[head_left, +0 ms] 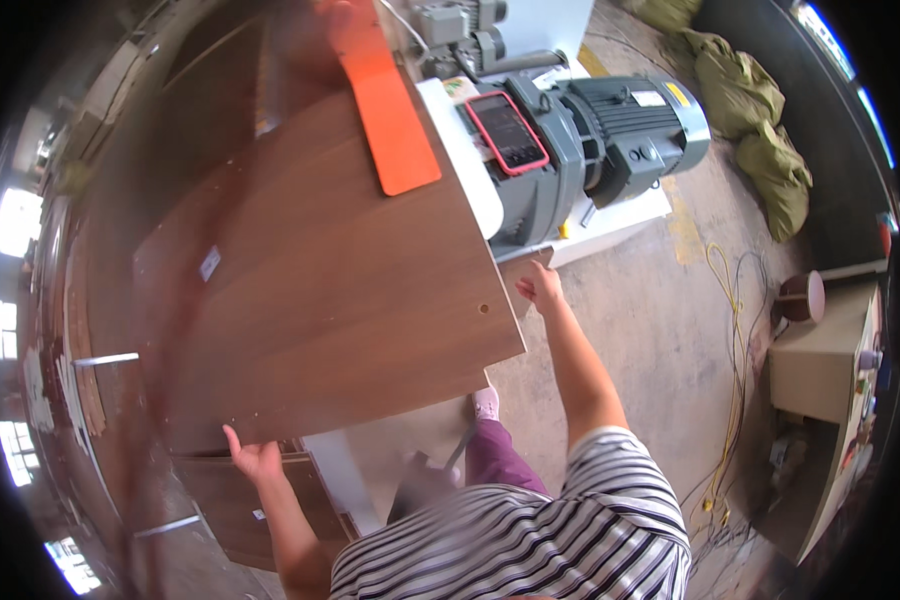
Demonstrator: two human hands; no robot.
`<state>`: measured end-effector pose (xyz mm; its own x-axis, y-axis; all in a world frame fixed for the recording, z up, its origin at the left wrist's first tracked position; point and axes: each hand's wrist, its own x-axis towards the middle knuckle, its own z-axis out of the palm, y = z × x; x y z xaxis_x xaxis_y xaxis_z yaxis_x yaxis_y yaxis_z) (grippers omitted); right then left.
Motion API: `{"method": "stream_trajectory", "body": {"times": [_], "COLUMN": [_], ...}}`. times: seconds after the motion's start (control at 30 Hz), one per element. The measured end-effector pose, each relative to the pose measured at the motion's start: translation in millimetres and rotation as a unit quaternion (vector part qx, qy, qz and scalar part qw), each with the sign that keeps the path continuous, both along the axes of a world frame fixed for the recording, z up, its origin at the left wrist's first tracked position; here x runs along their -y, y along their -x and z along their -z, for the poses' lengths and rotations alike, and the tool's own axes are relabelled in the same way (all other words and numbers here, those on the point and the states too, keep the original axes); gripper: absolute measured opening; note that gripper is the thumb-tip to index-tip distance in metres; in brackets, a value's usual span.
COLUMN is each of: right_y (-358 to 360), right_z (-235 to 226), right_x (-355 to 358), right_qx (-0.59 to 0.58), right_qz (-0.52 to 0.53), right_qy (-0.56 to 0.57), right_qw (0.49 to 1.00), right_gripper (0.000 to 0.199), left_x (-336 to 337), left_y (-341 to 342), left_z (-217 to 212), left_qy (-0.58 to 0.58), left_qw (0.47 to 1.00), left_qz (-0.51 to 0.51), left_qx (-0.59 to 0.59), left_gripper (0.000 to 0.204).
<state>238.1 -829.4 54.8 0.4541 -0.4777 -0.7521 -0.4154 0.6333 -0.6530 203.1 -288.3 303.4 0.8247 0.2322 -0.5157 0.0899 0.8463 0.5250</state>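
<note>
A large brown wood-grain panel [350,270] with a notched near right corner lies in front of me. My left hand [255,458] is at its near left edge, thumb raised against the edge and the other fingers partly hidden beneath. To the right, my right hand [540,288] is closed with curled fingers beside a small brown board piece [517,270] just past the panel's right edge. Whether it grips that piece I cannot tell. A flat orange strip [395,130] rests on the panel's far right part.
Beyond the panel's right side stands a grey motor unit [610,140] with a red-cased phone [507,132] on it. Yellow and black cables [732,340] run over the floor near a beige cabinet [820,370]. Green sacks [770,170] lie far right. Another brown panel [240,500] sits lower left.
</note>
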Motion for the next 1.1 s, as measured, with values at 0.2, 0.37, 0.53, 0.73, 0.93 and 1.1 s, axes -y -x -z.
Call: {"method": "stream_trajectory", "body": {"times": [0.2,0.37,0.53,0.73,0.93,1.1], "right_y": [1.2,-14.5,27.5,59.6,63.4,40.0], "right_z": [-198.8,-263.5,-248.0,-241.0,-227.8,-235.5], "right_x": [-34.4,-62.4,-94.5,-157.2,-168.0,-214.0], "right_qx": [0.221,0.033,0.090,0.095,0.147,0.164], "right_qz": [-0.171,-0.368,-0.326,-0.267,-0.311,-0.407], "right_qy": [-0.026,0.294,0.316,0.282,0.393,0.481], "right_qw": [0.960,0.881,0.886,0.917,0.853,0.759], "right_gripper": [0.051,0.051,0.052,0.038,0.041,0.049], "left_x": [-39.2,-33.6,-65.6,-101.0,-121.4,-118.9], "left_y": [6.0,17.4,82.4,193.6,263.3,308.1], "left_z": [31.3,19.5,41.1,26.5,136.2,150.6], "left_qy": [0.014,0.030,0.001,0.068,-0.104,0.029], "left_qw": [0.999,0.999,1.000,0.997,0.992,0.996], "left_qz": [0.009,0.021,0.003,-0.019,0.035,-0.066], "left_qx": [0.035,0.019,0.018,0.017,0.060,0.048], "left_gripper": [0.032,0.028,0.031,0.031,0.030,0.028]}}
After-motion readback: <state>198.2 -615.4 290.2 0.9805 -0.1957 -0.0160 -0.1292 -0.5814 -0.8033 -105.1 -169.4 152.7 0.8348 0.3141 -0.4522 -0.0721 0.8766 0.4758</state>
